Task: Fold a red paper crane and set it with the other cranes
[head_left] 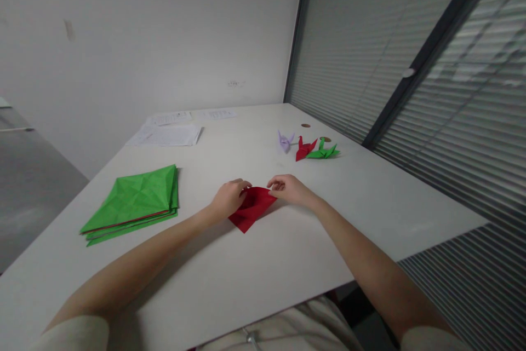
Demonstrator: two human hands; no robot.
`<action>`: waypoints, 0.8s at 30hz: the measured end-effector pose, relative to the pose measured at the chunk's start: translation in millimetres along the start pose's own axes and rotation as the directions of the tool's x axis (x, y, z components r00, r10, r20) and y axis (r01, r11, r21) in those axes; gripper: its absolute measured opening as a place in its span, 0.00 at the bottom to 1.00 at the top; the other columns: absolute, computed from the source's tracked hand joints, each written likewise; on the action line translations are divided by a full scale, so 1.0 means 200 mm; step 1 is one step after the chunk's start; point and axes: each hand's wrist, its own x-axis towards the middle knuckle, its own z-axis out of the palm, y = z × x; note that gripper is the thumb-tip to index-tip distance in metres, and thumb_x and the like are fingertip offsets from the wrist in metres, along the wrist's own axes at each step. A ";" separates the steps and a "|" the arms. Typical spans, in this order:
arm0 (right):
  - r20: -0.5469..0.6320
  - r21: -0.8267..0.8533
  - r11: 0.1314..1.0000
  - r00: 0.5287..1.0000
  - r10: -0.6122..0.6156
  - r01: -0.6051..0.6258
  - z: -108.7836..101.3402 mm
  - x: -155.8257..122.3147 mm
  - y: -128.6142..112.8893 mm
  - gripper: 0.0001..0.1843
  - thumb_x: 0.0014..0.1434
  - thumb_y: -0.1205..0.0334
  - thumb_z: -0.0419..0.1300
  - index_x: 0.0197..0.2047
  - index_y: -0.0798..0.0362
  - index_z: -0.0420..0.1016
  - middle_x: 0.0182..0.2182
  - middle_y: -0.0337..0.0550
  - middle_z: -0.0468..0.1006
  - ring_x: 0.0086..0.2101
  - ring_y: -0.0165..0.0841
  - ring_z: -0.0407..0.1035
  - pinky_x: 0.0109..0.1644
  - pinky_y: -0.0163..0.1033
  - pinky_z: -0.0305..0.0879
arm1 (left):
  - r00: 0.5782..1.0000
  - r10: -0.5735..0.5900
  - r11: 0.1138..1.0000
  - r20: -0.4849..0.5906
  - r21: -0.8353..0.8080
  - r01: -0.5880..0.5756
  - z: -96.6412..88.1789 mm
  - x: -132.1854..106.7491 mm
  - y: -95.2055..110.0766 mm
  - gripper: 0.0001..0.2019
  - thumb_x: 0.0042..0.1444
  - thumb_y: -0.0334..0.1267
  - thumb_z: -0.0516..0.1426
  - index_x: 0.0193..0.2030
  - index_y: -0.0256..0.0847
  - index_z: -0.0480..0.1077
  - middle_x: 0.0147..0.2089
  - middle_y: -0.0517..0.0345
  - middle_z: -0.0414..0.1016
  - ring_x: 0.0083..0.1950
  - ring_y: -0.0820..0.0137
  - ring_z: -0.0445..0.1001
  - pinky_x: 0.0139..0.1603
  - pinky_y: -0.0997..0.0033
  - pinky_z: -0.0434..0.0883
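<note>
A piece of red origami paper (253,209) is in front of me at the middle of the table, one pointed corner toward me and its far edge bowed upward. My left hand (230,196) grips its left far side, fingers curled over the edge. At the right far corner, my right hand (286,188) pinches the paper between thumb and fingers. The undersides of both hands and part of the paper behind the fingers are hidden.
Left on the white table (230,285) lies a stack of creased green paper (135,197) with a red sheet inside. Beyond my right hand stand a lilac paper crane (285,143), a red crane (304,149) and a green crane (324,151). Printed sheets (168,135) lie far left.
</note>
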 end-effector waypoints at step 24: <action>0.161 -0.311 0.950 0.984 0.078 -0.024 -0.06 -0.05 -0.03 0.07 0.42 0.71 0.59 0.28 0.54 0.75 0.20 0.35 0.70 0.22 0.27 0.61 0.26 0.32 0.53 | 0.987 0.090 0.996 0.136 -0.026 -0.087 -0.01 0.00 -0.01 0.13 0.52 0.26 0.51 0.36 0.41 0.76 0.36 0.53 0.74 0.37 0.67 0.72 0.41 0.70 0.68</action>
